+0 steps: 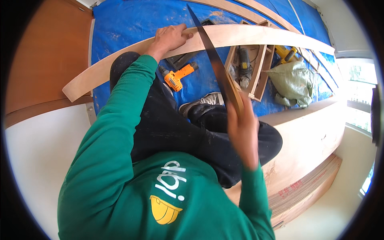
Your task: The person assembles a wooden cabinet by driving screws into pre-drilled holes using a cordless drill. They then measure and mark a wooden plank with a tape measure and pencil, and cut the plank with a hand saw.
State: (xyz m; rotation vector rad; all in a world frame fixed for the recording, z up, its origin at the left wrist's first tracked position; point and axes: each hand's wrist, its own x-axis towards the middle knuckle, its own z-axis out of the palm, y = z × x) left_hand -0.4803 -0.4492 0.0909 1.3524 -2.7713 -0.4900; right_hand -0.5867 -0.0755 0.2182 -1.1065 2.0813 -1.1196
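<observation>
A long pale wooden board point(236, 36) lies across my raised left knee and reaches from the left to the far right. My left hand point(170, 39) is closed over the board, fingers on its upper face and far edge. In my right hand point(245, 132), slightly blurred, is the wooden handle of a handsaw point(216, 60). The dark blade points up and to the left, crossing the board just right of my left hand. Whether its teeth have cut into the wood cannot be made out.
An orange cordless drill point(176, 77) lies on the blue tarp point(120, 30) by my shoe. Right of it, a wooden tray point(260, 76) holds a grey power tool point(245, 62). Beyond are a green sack point(292, 82) and a yellow tool point(285, 54). Stacked boards point(304, 184) stand at right.
</observation>
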